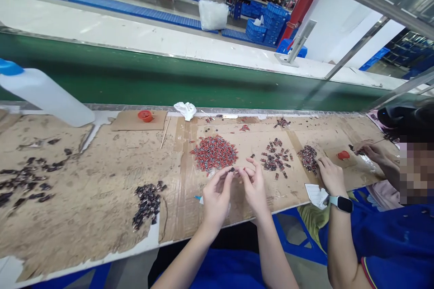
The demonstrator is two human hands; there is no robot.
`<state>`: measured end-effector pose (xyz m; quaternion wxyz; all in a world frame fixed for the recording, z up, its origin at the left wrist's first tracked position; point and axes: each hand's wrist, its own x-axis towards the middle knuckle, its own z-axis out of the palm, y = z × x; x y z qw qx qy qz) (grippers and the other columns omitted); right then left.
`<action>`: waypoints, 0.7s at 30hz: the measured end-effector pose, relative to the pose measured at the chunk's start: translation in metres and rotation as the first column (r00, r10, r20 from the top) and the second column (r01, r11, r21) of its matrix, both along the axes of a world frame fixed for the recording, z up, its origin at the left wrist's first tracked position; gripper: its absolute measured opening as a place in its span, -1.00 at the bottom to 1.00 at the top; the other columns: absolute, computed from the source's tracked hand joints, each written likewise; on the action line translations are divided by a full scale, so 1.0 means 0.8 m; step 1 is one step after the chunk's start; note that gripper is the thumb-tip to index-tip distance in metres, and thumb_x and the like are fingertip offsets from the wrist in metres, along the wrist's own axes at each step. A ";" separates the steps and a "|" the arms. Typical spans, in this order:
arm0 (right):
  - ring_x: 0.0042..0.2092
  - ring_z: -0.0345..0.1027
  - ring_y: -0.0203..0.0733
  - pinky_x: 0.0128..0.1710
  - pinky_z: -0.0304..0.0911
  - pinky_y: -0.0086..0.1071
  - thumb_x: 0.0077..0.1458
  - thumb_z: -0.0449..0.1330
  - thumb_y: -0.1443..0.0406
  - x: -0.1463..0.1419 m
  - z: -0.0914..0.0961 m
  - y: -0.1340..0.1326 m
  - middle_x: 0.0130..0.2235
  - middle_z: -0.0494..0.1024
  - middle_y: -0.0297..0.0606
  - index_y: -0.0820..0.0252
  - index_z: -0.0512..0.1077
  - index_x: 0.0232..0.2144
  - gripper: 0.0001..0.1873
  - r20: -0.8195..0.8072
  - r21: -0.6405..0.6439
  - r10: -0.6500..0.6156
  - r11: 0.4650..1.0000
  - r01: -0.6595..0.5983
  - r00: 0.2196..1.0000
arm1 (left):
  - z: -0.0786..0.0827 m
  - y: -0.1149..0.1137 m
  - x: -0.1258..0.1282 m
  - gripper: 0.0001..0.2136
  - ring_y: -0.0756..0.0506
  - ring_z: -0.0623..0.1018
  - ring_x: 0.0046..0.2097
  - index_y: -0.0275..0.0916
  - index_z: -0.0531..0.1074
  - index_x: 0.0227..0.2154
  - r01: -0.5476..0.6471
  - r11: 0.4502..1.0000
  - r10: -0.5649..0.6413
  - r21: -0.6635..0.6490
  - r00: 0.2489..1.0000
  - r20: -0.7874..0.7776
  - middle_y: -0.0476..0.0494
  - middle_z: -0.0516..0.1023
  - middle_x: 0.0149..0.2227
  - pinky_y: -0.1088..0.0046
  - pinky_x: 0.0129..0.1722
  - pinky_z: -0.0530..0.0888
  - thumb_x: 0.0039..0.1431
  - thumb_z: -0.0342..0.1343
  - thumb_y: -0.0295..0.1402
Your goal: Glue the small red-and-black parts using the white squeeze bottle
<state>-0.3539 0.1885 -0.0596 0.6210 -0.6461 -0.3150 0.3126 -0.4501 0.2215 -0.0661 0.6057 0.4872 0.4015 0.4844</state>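
- Fingers of my left hand (217, 191) pinch a black part (232, 170).
- Right hand (255, 186): fingers curled close, hold I can't tell.
- Red pile (214, 152) just beyond.

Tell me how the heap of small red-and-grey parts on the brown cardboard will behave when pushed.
The heap of small red-and-grey parts would probably spread rather than slide as one, since its pieces lie loose. Single pieces may roll, looking slim and elongated. Each piece is likely light, being far smaller than the left hand.
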 end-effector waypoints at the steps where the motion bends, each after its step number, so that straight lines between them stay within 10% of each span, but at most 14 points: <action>1: -0.31 0.53 -0.19 -0.36 0.39 -0.39 0.10 0.23 0.12 0.001 0.000 -0.003 -0.31 0.65 -0.22 0.13 0.36 -0.10 -0.65 0.011 0.000 0.002 1.000 -0.002 1.000 | -0.001 0.002 0.000 -0.71 -0.12 0.63 -0.18 -0.22 0.55 -0.21 0.000 1.000 0.000 0.006 1.000 -0.010 -0.20 0.65 -0.19 0.29 -0.11 0.59 0.15 0.14 -0.13; 8: -0.36 0.52 -0.14 -0.31 0.45 -0.29 -0.04 0.36 0.23 0.013 0.006 -0.013 -0.44 0.63 -0.24 0.13 0.58 -0.50 -0.90 0.120 0.109 -0.056 0.993 0.043 0.991 | -0.005 0.009 -0.006 -0.76 -0.13 0.60 -0.12 -0.18 0.60 -0.22 0.084 0.986 -0.064 0.141 0.988 -0.144 -0.18 0.64 -0.20 0.27 -0.05 0.54 0.17 0.12 -0.20; 21: -0.24 0.58 -0.13 -0.19 0.51 -0.27 0.13 0.21 0.44 0.038 0.003 -0.029 -0.27 0.68 -0.21 0.02 0.64 -0.23 -0.74 0.555 0.156 0.047 0.975 -0.160 0.830 | -0.013 0.008 -0.006 -0.80 -0.13 0.64 -0.17 -0.20 0.60 -0.27 0.186 0.975 -0.165 0.123 0.973 -0.164 -0.17 0.66 -0.22 0.32 -0.09 0.57 0.14 0.16 -0.24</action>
